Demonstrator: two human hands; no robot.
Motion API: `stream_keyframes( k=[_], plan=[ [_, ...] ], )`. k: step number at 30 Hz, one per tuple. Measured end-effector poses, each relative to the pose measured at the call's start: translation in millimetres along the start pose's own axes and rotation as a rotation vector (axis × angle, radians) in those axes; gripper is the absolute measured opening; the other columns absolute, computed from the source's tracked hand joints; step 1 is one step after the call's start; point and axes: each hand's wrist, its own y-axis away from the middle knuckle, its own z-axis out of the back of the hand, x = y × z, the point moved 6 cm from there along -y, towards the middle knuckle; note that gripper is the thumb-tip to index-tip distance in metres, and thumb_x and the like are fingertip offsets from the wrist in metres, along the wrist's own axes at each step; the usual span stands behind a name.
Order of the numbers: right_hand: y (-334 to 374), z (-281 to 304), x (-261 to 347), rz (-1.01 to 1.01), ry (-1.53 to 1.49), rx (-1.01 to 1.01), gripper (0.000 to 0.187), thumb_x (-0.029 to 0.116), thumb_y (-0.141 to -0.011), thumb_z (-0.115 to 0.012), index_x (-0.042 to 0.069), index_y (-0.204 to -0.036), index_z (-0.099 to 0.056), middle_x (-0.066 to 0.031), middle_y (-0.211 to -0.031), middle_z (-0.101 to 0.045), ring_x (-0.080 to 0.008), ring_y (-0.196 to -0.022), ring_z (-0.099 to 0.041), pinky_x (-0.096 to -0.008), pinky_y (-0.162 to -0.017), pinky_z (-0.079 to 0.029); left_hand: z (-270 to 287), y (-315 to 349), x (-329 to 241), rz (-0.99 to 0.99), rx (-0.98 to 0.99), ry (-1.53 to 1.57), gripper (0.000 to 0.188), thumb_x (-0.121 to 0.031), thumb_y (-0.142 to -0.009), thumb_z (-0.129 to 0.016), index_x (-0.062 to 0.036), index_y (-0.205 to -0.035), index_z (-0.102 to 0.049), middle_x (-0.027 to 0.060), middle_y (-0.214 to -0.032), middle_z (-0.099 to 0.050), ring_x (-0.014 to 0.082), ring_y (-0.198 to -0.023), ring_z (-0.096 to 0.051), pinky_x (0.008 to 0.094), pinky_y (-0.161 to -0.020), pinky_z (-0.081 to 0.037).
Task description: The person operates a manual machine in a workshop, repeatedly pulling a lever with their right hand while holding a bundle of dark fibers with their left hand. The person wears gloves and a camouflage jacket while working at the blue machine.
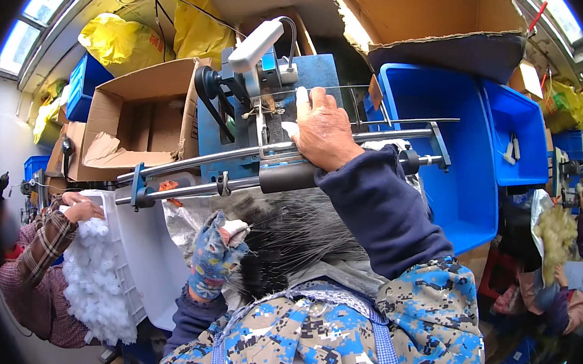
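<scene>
Beyond the dark grey sleeve on the lower rod: right hand, bare, white wrapping on thumb and index finger, back uppermost, fingers directed away from the sleeve; whether they grasp anything beneath cannot be told. Narrow metal bracket, likewise beyond the sleeve: lies left of the right hand's fingers, near the thumb (contact unclear), long axis running away from the sleeve, roughly alongside those fingers. Nearer hand to bracket: the right. Left hand, in patterned cloth covering: on the wearer's side of the sleeve, to its left, fingers curled, contents, if any, not discernible. Dark bristles: wearer's side of the sleeve, right of the left hand.
</scene>
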Motion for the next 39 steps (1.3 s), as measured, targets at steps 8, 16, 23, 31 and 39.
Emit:
stream_keyframes(
  k=[8, 16, 23, 31, 39],
  plan=[
    [-12.4, -13.3, 46.0, 0.044, -0.081, -0.027, 0.061, 0.033, -0.074, -0.064, -0.008, -0.113, -0.044, -0.0172, -0.094, -0.05, -0.028, -0.083, -0.055, -0.035, -0.064, -0.05, 3.5, 0.9, -5.9, -0.04, -0.015, -0.015, 0.028, -0.002, -0.065, -0.069, -0.0066, -0.092, -0.063, 0.0106, -0.083, -0.064, 0.0312, -0.074, -0.06, 0.0408, -0.084, -0.045],
    [-0.8, 4.6, -8.7, 0.071, -0.021, 0.132, 0.052, 0.026, -0.076, -0.063, -0.009, -0.111, -0.047, -0.0206, -0.104, -0.047, -0.0319, -0.091, -0.053, -0.0375, -0.075, -0.047, 15.6, 9.9, 4.8, 0.103, -0.097, 0.031, 0.024, 0.0, -0.067, -0.067, -0.0057, -0.089, -0.063, 0.0094, -0.08, -0.064, 0.0268, -0.073, -0.063, 0.0343, -0.074, -0.049],
    [-22.3, 35.8, -49.1, 0.019, 0.179, -0.093, 0.026, 0.019, -0.078, -0.061, 0.004, -0.099, -0.061, -0.0094, -0.097, -0.056, -0.0261, -0.094, -0.049, -0.0405, -0.074, -0.039, -3.9, 20.5, 23.0, 0.441, -0.122, 0.475, 0.015, -0.002, -0.079, -0.062, -0.0021, -0.093, -0.057, 0.0089, -0.08, -0.064, 0.0172, -0.072, -0.062, 0.0282, -0.068, -0.048],
    [28.6, 78.8, -30.4, 0.159, 0.04, 0.176, 0.007, 0.006, -0.075, -0.054, 0.006, -0.076, -0.061, -0.0101, -0.07, -0.061, -0.0287, -0.075, -0.058, -0.0412, -0.067, -0.044, 38.9, 22.5, 22.4, 0.488, -0.37, 0.826, 0.013, 0.004, -0.085, -0.049, 0.0014, -0.098, -0.05, 0.017, -0.083, -0.062, 0.0131, -0.058, -0.055, 0.0217, -0.051, -0.046],
    [94.8, 38.5, 67.4, 0.044, -1.547, 0.296, 0.018, 0.009, -0.085, -0.057, -0.001, -0.099, -0.06, -0.008, -0.093, -0.061, -0.0181, -0.085, -0.058, -0.0312, -0.081, -0.045, -10.7, -5.2, -22.2, 0.368, -0.041, 0.751, 0.021, 0.002, -0.079, -0.06, -0.0002, -0.1, -0.056, 0.0074, -0.075, -0.062, 0.0113, -0.06, -0.058, 0.0223, -0.054, -0.046]
  ],
)
